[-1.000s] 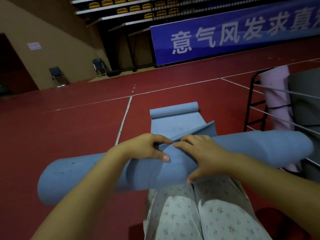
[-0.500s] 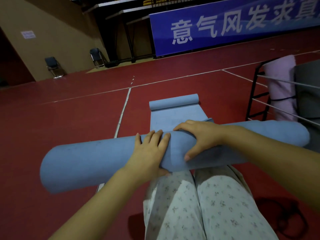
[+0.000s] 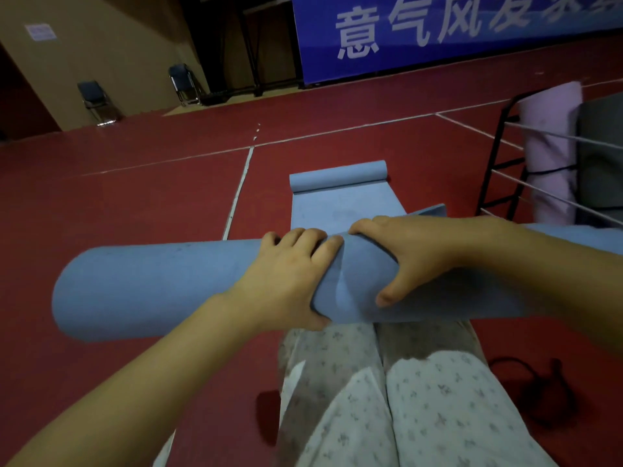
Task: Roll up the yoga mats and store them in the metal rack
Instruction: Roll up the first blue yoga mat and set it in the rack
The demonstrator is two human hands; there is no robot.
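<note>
Blue foam, rolled into a thick tube, is held crosswise above the person's patterned trousers (image 3: 421, 399). This rolled blue mat (image 3: 151, 284) is gripped near its middle by both hands, set just beside each other. The left hand (image 3: 290, 278) is wrapped over the top of the roll, fingers curled across the far side and thumb tucked under the near edge. The right hand (image 3: 414, 254) is clamped on the roll from above, fingers bent over the loose outer flap and thumb pressed into the near face, where the foam is dented. The left end of the roll is seen beyond the left forearm; the right end is cut off by the frame edge. A second blue mat (image 3: 340, 197) is laid on the red floor (image 3: 135, 197) beyond the hands, its far end partly rolled. At the right, a metal rack (image 3: 499, 156) is stood, with a pink rolled mat (image 3: 549, 146) upright inside it.
</note>
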